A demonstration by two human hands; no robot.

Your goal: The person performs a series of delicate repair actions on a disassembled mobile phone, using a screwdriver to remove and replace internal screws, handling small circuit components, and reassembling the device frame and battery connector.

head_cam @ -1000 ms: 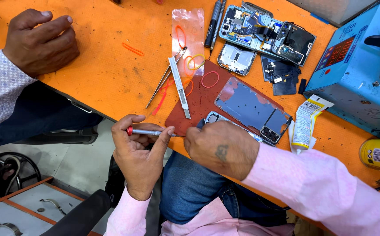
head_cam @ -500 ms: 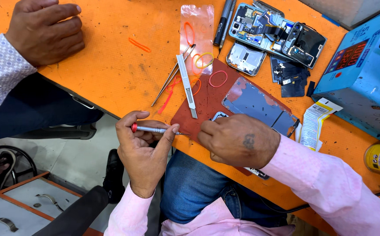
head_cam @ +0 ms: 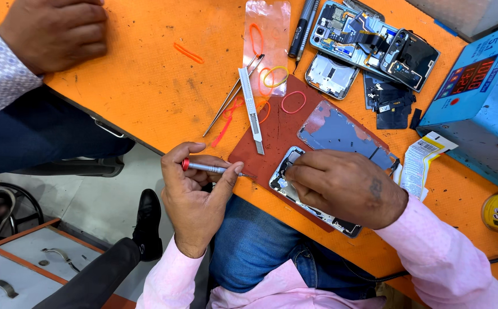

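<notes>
orange workbench [head_cam: 146,86] spreads under me, with a dark red mat [head_cam: 277,137] at its near edge and the opened phone [head_cam: 294,189] lying on that mat, half over the table's lip. my right hand [head_cam: 346,186] presses down flat on the phone, fingers curled over its frame. my left hand [head_cam: 194,191] pinches a small red-capped screwdriver [head_cam: 211,168] between thumb and fingertips, tip pointing at the phone's corner.

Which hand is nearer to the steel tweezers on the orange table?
Left. The left hand, gripping a small screwdriver, sits just below the tweezers; the right hand rests on the opened phone, farther right.
</notes>
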